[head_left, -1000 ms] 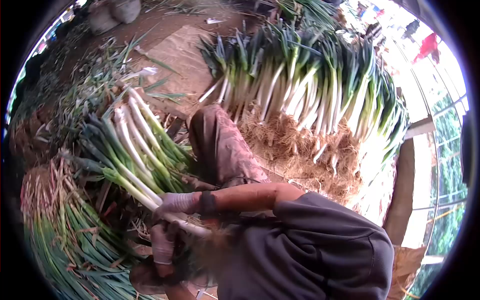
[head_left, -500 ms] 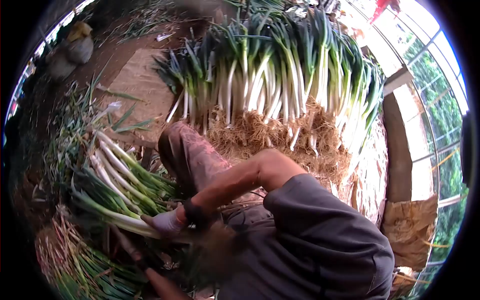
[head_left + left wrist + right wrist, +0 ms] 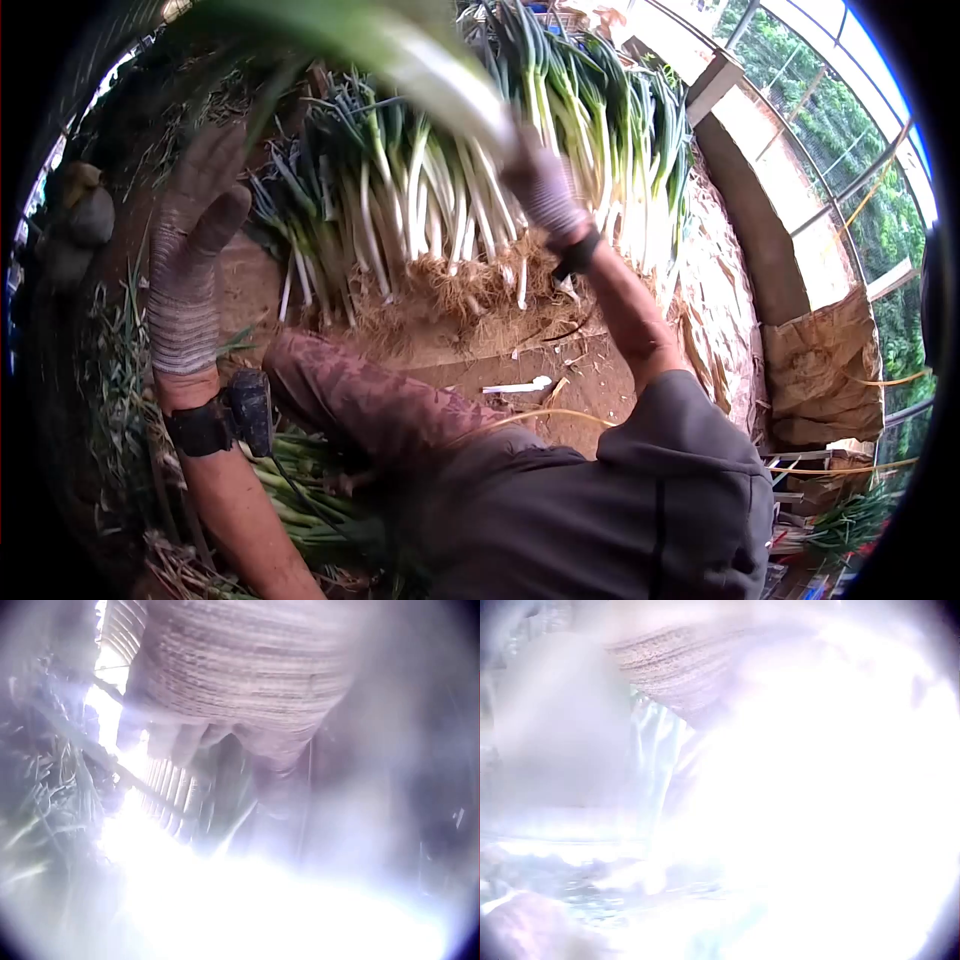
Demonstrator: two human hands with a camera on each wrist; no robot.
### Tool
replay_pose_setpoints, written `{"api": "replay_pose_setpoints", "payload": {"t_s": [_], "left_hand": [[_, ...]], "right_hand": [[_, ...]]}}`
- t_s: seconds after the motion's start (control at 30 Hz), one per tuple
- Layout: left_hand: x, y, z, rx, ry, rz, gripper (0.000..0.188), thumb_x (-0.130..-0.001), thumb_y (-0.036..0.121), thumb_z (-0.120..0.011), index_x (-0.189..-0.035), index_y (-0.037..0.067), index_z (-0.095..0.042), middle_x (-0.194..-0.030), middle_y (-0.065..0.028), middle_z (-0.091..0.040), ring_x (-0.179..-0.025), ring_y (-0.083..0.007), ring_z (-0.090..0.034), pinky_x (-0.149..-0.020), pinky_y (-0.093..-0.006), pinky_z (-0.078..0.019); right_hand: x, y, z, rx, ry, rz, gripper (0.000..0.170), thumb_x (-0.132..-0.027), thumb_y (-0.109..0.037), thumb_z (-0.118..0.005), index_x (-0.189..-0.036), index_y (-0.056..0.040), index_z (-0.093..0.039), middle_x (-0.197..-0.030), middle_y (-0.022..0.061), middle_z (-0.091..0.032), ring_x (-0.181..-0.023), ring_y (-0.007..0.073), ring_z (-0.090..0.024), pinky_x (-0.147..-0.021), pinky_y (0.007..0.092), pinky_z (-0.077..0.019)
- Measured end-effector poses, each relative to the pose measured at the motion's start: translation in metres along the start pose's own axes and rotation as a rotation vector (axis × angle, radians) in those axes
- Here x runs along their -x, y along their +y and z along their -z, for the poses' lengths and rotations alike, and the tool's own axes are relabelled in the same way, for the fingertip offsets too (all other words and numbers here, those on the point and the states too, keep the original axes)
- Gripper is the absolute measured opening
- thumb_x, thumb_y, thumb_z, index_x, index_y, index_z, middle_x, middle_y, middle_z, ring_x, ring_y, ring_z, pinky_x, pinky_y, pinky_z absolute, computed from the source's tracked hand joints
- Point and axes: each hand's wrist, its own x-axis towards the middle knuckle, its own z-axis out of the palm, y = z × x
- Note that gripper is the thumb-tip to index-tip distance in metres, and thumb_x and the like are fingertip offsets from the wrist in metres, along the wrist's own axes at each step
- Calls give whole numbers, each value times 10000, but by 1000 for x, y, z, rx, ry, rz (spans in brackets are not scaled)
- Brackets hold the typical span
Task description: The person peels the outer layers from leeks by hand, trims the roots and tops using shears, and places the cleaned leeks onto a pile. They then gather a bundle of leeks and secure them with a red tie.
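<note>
The fingers of the right hand [image 3: 548, 190] were curled round the white lower end of a blurred leek [image 3: 445, 80]; motion hid exactly how each finger lay, and whether more than one stalk was in the grip. The fingers of the left hand [image 3: 195, 235] were extended and released, holding nothing, the thumb apart from them on the side facing the right hand.

The leek lay up and to the left of the right fingers in the head view, its long axis slanting from the white end in the grip to the green leaves. The right hand was plainly the nearer to the white end; the leaf end reached across above the left fingertips, though whether any leaf touched them could not be told.

Beyond the hands, a row of leeks [image 3: 470, 200] lay side by side, roots toward the person. More leeks [image 3: 300, 480] lay beside the left forearm [image 3: 240, 520], and a short white piece [image 3: 515, 386] lay on the ground [image 3: 590, 385] near the knee [image 3: 300, 365].
</note>
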Motion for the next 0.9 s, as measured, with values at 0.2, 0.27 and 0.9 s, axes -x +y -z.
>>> {"api": "replay_pose_setpoints", "payload": {"t_s": [0.2, 0.27, 0.9], "left_hand": [[118, -124, 80, 343, 406, 508, 520, -968, 274, -583, -1434, 126, -406, -1427, -108, -467, -1293, -237, -471, -1010, -381, -422], [200, -150, 120, 306, 470, 777, 510, -972, 350, -554, -1431, 186, -403, -1413, -100, -488, -1282, -250, -479, -1008, -434, -384], [297, -103, 152, -337, 815, 1246, 528, -902, 517, -623, -1248, 130, -520, -912, -17, -581, -697, -119, -519, -602, -291, -454]], "right_hand": [[85, 236, 117, 603, -114, -743, 1028, -768, -24, -640, -1553, -263, -21, -1061, 207, -660, -874, 302, -682, -717, 412, -579], [124, 307, 127, 489, -193, -1055, 1037, -727, -127, -701, -1543, -115, -61, -1161, 234, -643, -1009, 347, -664, -898, 390, -531], [117, 312, 164, 712, -116, -1042, 960, -736, -176, -726, -1533, -104, -197, -985, 276, -679, -930, 395, -676, -856, 433, -529]]}}
